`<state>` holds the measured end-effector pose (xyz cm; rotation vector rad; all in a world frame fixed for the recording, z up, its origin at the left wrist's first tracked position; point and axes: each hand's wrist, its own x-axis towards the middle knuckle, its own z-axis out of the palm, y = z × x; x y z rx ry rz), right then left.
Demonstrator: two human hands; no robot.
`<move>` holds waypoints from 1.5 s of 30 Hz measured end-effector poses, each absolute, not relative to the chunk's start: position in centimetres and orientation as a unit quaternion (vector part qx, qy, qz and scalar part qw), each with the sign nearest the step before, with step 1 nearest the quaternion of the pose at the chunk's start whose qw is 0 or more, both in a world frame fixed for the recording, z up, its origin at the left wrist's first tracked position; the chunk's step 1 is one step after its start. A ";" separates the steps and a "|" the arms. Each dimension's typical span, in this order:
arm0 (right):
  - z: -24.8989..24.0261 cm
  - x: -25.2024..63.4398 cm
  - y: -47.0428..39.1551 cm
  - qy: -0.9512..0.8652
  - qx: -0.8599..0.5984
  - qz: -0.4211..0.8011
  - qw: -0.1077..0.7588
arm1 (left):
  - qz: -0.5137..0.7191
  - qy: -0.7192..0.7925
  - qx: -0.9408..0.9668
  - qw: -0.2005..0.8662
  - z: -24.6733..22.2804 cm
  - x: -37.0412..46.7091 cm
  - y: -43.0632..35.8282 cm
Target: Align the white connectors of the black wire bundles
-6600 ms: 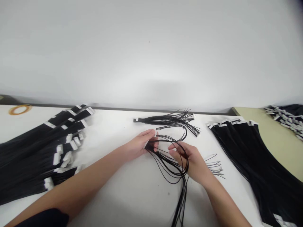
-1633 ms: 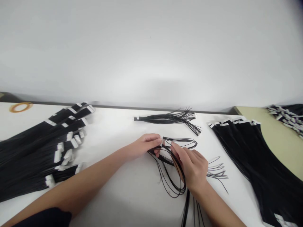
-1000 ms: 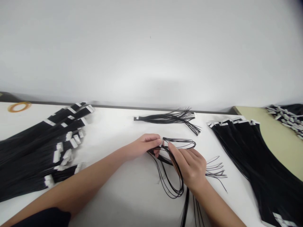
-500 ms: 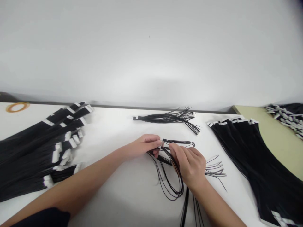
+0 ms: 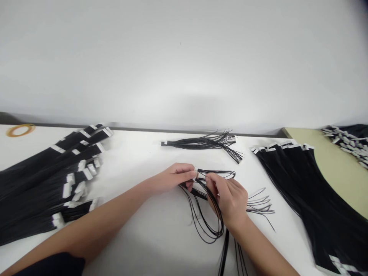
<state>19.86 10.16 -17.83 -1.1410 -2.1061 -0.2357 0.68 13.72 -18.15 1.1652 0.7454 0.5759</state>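
1. Fingers of the left hand (image 5: 176, 178) were closed, thumb against fingertips, clamped on a small white plastic connector (image 5: 196, 174) with thin black wires running out of it.
2. Thumb and index fingertip of the right hand (image 5: 230, 197) were together, just beside the connector, to its right; the remaining fingers curled inward. Whether a wire was pinched between those tips could not be told.
3. From the left fingertips, a narrow upper loop of black wires (image 5: 218, 171) reached out beyond the right fingertips, and a larger hanging loop of black wires (image 5: 221, 226) curved down below them, passing close in front of the right fingers.
4. Below the right hand, a long black wire bundle (image 5: 225, 245) ran toward the near edge of view, while splayed thin black wire ends (image 5: 260, 210) stuck out to its right.
5. Beyond both sets of fingers, a flat-lying black wire harness with white ends (image 5: 198, 144) rested on the white tabletop (image 5: 140, 237).
6. Well apart to the left of the fingers lay a heap of black wire harnesses with white connectors (image 5: 34, 184), with an amber ring-shaped coil (image 5: 11, 132) beyond it. Well apart to the right lay a fanned black harness stack with white tips (image 5: 304, 195).
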 end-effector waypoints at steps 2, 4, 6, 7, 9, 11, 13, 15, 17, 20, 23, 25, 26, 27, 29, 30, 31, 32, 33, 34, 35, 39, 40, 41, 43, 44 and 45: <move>-17.9 19.8 10.1 -0.812 -0.449 -0.086 0.362 | 0.261 0.337 0.532 0.732 -18.2 0.7 13.8; -18.0 19.7 10.1 -0.806 -0.460 -0.084 0.363 | 0.261 0.339 0.533 0.730 -18.2 0.7 13.8; -18.1 19.6 10.0 -0.803 -0.466 -0.078 0.364 | 0.262 0.340 0.534 0.729 -18.2 0.7 13.8; -18.1 19.6 10.0 -0.802 -0.468 -0.074 0.363 | 0.262 0.339 0.535 0.728 -18.2 0.7 13.8; -18.3 19.7 10.0 -0.807 -0.463 -0.064 0.361 | 0.263 0.337 0.538 0.727 -18.2 0.7 13.7; -18.3 19.8 10.0 -0.815 -0.449 -0.066 0.362 | 0.261 0.336 0.538 0.727 -18.2 0.7 13.7; -18.3 19.9 10.0 -0.823 -0.431 -0.076 0.363 | 0.257 0.338 0.537 0.729 -18.3 0.7 13.7; -18.3 20.0 10.1 -0.829 -0.417 -0.087 0.361 | 0.256 0.339 0.537 0.729 -18.3 0.7 13.7; -18.2 20.0 10.1 -0.835 -0.407 -0.094 0.358 | 0.254 0.340 0.538 0.729 -18.4 0.7 13.7; -18.2 20.1 10.2 -0.843 -0.394 -0.101 0.352 | 0.248 0.341 0.541 0.727 -18.3 0.6 13.7; -18.1 20.0 10.3 -0.851 -0.385 -0.095 0.344 | 0.244 0.342 0.546 0.725 -18.3 0.6 13.6; -18.1 20.0 10.3 -0.855 -0.379 -0.094 0.342 | 0.243 0.342 0.546 0.725 -18.3 0.5 13.6; -18.1 20.0 10.3 -0.856 -0.377 -0.095 0.341 | 0.241 0.342 0.546 0.726 -18.3 0.5 13.6; -18.1 20.1 10.3 -0.856 -0.375 -0.098 0.342 | 0.239 0.340 0.546 0.727 -18.3 0.5 13.6; -18.1 20.1 10.2 -0.857 -0.372 -0.100 0.343 | 0.235 0.338 0.545 0.731 -18.3 0.5 13.6; -18.1 20.1 10.2 -0.857 -0.371 -0.099 0.344 | 0.234 0.337 0.545 0.731 -18.3 0.4 13.6; -18.1 20.1 10.2 -0.856 -0.372 -0.100 0.345 | 0.233 0.336 0.545 0.732 -18.4 0.5 13.6; -18.1 20.0 10.2 -0.855 -0.373 -0.101 0.345 | 0.234 0.335 0.543 0.734 -18.4 0.5 13.6; -18.1 20.0 10.2 -0.855 -0.375 -0.103 0.345 | 0.237 0.334 0.539 0.736 -18.4 0.5 13.7; -18.0 20.0 10.2 -0.854 -0.377 -0.106 0.343 | 0.243 0.333 0.533 0.739 -18.5 0.5 13.7; -17.9 20.0 10.2 -0.853 -0.378 -0.111 0.341 | 0.250 0.331 0.524 0.744 -18.5 0.6 13.7; -17.5 20.1 10.5 -0.849 -0.396 -0.124 0.329 | 0.288 0.310 0.474 0.773 -18.6 0.7 13.8; -17.5 20.1 10.6 -0.846 -0.403 -0.123 0.327 | 0.294 0.304 0.458 0.782 -18.7 0.7 13.9; -17.4 20.3 10.6 -0.843 -0.409 -0.121 0.328 | 0.299 0.301 0.442 0.791 -18.7 0.7 13.9; -17.4 20.6 10.7 -0.834 -0.422 -0.114 0.337 | 0.307 0.303 0.407 0.805 -18.7 0.6 14.0; -17.4 20.7 10.8 -0.829 -0.429 -0.108 0.343 | 0.311 0.306 0.391 0.811 -18.8 0.6 14.1; -17.5 20.9 10.8 -0.824 -0.435 -0.102 0.349 | 0.315 0.311 0.375 0.815 -18.8 0.5 14.1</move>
